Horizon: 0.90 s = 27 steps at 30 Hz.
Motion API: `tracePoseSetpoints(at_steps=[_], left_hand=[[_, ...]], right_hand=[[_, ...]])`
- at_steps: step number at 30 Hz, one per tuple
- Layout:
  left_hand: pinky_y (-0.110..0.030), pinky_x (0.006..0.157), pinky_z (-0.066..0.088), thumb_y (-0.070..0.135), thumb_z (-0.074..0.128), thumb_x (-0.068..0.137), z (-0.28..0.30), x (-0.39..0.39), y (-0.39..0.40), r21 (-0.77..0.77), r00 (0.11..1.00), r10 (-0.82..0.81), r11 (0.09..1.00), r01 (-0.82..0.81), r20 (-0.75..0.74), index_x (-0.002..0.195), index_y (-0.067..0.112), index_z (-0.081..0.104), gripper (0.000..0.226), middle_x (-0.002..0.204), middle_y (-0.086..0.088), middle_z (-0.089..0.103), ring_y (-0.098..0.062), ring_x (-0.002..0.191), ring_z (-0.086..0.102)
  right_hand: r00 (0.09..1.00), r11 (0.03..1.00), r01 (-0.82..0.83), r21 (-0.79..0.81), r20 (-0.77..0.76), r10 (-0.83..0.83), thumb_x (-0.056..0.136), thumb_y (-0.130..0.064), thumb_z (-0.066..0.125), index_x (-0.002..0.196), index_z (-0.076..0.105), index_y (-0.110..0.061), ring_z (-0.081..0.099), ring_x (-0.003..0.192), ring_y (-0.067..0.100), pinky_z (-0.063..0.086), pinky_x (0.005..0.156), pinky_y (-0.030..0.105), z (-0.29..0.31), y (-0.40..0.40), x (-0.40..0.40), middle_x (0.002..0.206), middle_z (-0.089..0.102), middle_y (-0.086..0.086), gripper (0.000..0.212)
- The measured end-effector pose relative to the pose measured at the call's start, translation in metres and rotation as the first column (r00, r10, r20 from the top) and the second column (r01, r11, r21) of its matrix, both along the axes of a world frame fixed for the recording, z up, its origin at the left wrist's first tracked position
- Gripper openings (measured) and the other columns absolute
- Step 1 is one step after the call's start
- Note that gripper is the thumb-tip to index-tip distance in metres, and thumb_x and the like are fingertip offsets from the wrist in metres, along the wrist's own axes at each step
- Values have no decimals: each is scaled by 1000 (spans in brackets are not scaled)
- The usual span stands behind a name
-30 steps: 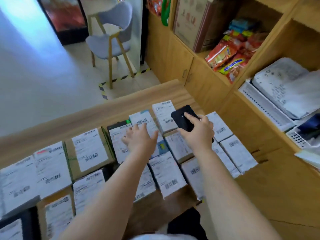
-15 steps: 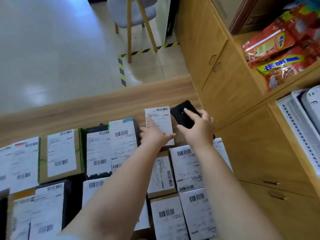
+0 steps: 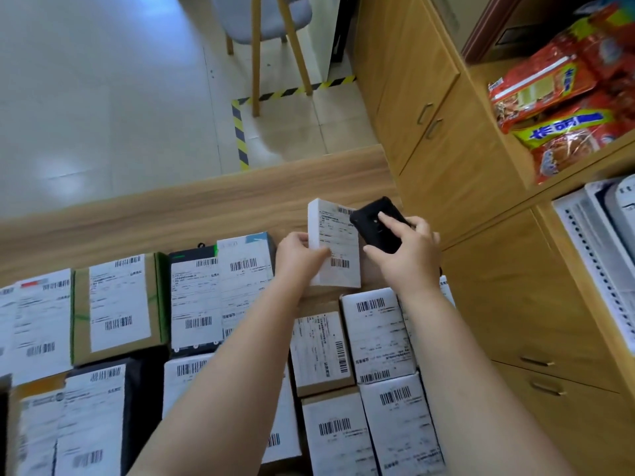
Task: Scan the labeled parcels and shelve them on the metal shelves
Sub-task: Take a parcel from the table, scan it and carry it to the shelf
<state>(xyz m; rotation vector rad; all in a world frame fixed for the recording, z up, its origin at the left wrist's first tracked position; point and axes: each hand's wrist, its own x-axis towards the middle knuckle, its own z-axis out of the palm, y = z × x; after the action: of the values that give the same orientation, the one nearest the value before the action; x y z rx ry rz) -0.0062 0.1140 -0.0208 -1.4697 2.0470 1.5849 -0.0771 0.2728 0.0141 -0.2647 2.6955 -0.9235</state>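
Parcel (image 3: 338,242) in left hand (image 3: 297,255), scanner (image 3: 378,225) in right hand (image 3: 409,259).

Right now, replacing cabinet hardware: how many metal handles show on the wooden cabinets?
4 metal handles: two on the light wooden cabinet doors up top, two on drawer fronts lower right. Others may be hidden.

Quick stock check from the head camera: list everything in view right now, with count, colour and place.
white parcel: one, white, lifted at table's far end
handheld scanner: one, black, over that parcel
labeled parcels: over a dozen, white, brown, black, in rows on table
table: one, wood
snack bags: several, red and yellow, cabinet shelf at right
cabinet: one, light wood, right
chair: one, grey seat, wooden legs, floor beyond
left hand: grips white parcel
right hand: holds scanner
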Motion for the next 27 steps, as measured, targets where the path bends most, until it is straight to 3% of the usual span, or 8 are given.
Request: tracePoseSetpoints(at_steps=[2, 6, 11, 19, 27], left_hand=[[-22, 59, 52, 15, 77, 84, 10, 6, -6, 113, 994, 48, 993, -37, -98, 122, 15, 58, 42, 112, -4, 69, -11, 87, 67], [-47, 81, 60, 8, 81, 80, 31, 19, -17, 187, 914, 230, 967, -175, -333, 114, 24, 55, 46, 112, -9, 66, -23, 100, 69], [-51, 82, 61, -1, 78, 79, 57, 49, -26, 152, 769, 398, 915, -375, -500, 111, 28, 54, 50, 112, -7, 65, -23, 102, 70], [-53, 86, 59, -2, 78, 79, 88, 107, -29, 90, 624, 509, 812, -577, -592, 106, 37, 51, 53, 112, -5, 64, -22, 103, 67], [-48, 88, 59, -2, 77, 81, 98, 191, -26, 133, 435, 650, 635, -761, -623, 107, 37, 50, 53, 110, -5, 64, -18, 101, 68]], right_hand=[[1000, 1000, -4, -6, 7, 5, 78, -33, 77, 132, 58, -38, 37, 120, 28, 37, 105, 49, 9, 8, 1, 135, 45, 2, 58], [999, 998, -39, -41, 1, 39, 79, -33, 77, 133, 58, -38, 38, 118, 26, 37, 105, 46, 29, 17, 5, 131, 46, 0, 57], [964, 964, -264, -19, -29, 264, 81, -38, 73, 135, 54, -43, 36, 121, 24, 35, 105, 45, 45, 8, 23, 138, 43, -1, 57], [811, 818, -564, 113, -112, 574, 85, -43, 65, 138, 49, -46, 29, 126, 25, 20, 107, 41, 70, -16, 71, 147, 34, 1, 55], [645, 648, -757, 86, -65, 762, 81, -41, 70, 135, 51, -48, 28, 123, 25, 23, 104, 40, 88, -42, 123, 140, 37, -2, 58]])
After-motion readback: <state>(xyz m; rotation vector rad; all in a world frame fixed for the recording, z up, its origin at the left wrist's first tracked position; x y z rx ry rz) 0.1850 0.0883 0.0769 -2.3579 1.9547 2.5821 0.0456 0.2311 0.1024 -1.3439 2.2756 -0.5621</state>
